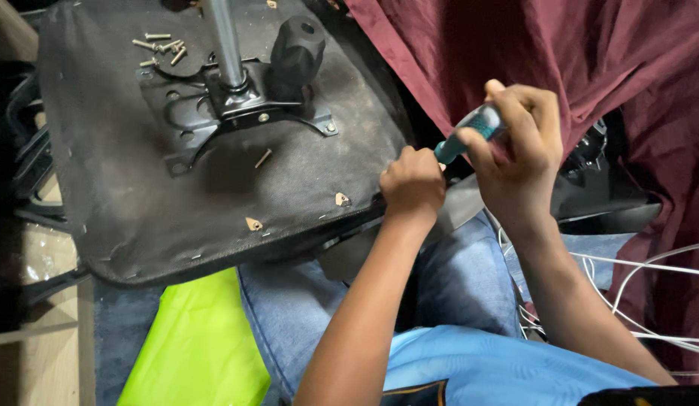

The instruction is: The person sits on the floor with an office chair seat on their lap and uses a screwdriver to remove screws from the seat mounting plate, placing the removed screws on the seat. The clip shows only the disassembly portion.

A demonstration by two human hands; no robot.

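Nearest us, above our jeans-clad lap (pixel 455 278), our left hand (pixel 412 184) is curled shut at the near edge of the upturned chair seat (pixel 139 195), steadying it, while our right hand (pixel 515 146) grips the teal-handled screwdriver (pixel 470 129) angled down toward that edge. We do best keeping the tip square and pressing firmly as we turn. Farther off lie the black metal mounting plate (pixel 237 105) and loose screws (pixel 163 46).
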